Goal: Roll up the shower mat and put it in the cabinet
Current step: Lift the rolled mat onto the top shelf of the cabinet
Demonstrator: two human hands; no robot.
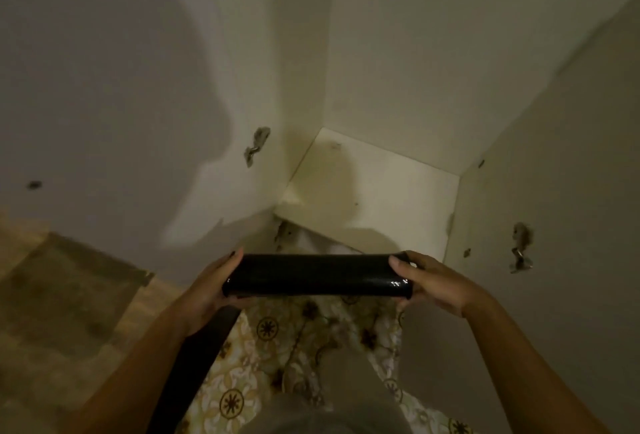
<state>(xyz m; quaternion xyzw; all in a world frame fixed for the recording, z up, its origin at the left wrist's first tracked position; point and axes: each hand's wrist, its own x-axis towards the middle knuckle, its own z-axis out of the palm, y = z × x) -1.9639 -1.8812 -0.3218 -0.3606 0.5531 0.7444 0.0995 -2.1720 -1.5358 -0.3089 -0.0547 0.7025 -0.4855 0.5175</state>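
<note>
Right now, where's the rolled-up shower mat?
In the head view, low centre: the rolled mat is held level between the left hand and right hand, just before the open cabinet's shelf.

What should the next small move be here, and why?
Probably carry the rolled mat forward and lower it onto the cabinet floor. Left hand and right hand each hold one end, the doors are open, and the floor ahead looks bare.

No legible text, label, brand mark, number or sign found on any surface in view. The dim light and motion blur would hide any fine print, if present.
</note>
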